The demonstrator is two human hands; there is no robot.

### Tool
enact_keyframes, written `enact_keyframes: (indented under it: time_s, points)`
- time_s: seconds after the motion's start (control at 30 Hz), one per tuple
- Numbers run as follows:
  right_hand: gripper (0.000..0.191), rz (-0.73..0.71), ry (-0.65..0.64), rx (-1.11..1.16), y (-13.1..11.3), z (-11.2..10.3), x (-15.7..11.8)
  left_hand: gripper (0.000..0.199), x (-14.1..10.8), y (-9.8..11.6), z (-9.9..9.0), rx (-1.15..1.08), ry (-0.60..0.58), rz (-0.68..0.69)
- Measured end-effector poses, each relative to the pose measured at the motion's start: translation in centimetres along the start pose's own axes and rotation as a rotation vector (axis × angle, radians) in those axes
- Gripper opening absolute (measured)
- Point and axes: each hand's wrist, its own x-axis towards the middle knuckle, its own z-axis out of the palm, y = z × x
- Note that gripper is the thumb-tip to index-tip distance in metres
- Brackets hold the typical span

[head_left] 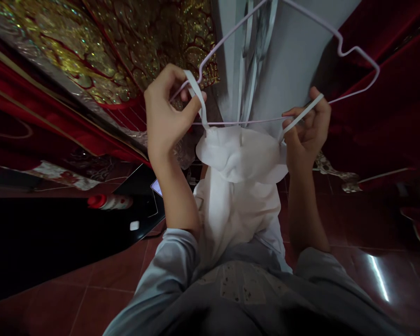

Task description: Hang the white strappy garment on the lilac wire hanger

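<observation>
A pale pink wire hanger (238, 123) spans the upper middle, its bottom bar just above a white garment (243, 154) that hangs down in front of me. My left hand (171, 109) is closed on a white strap of the garment, beside the hanger's left end. The strap loops around the wire near my thumb. My right hand (308, 130) pinches the other white strap, stretched taut over the fingers, near the right part of the bottom bar. Some fingertips are hidden behind the straps.
Gold sequined and red garments (105, 60) hang at the upper left, with dark red cloth (388, 116) at the right. A black table (56, 242) on the left holds a red-capped bottle (110, 201), a small white case (134, 226) and a phone (156, 187).
</observation>
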Motion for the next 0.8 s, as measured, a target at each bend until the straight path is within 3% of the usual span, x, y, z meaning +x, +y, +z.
enact_keyframes:
  time_s: [0.07,0.13,0.23,0.3,0.33,0.37,0.5,0.6,0.7,0.8]
  points:
    - [0.058,-0.049,0.056,0.033,-0.7,0.5,-0.3,0.027,0.5,0.1,-0.2,0.089,-0.057,0.034]
    - [0.057,-0.026,0.059,0.035,-1.1,0.6,-0.4,0.024,0.6,-0.7,-0.3,0.163,-0.043,0.121]
    - [0.062,0.036,0.05,0.008,-1.3,0.7,-0.6,0.017,-0.5,-3.7,0.1,0.014,0.196,0.276]
    - [0.065,0.068,0.031,0.002,-1.3,0.9,-0.8,0.026,-2.0,-6.2,1.3,-0.263,0.391,0.218]
    - [0.066,0.08,0.014,0.008,-1.4,1.1,-1.0,0.029,-2.8,-7.2,2.2,-0.366,0.414,0.139]
    - [0.067,0.087,-0.002,0.018,-1.4,1.4,-1.2,0.03,-3.8,-7.9,3.1,-0.423,0.389,0.072]
    - [0.068,0.033,0.0,0.034,-1.5,2.0,-1.5,0.033,-6.3,-8.1,6.7,-0.476,0.268,0.09]
    - [0.055,-0.065,0.15,0.046,-0.4,0.1,-0.4,0.025,-6.2,-7.1,7.3,-0.457,0.26,0.082]
    - [0.032,-0.181,0.399,0.074,1.5,-3.8,2.3,0.018,-5.6,-6.6,6.9,-0.422,0.306,0.059]
    - [0.017,-0.181,0.483,-0.025,2.4,-7.1,5.7,0.021,-5.4,-6.6,6.6,-0.388,0.334,0.042]
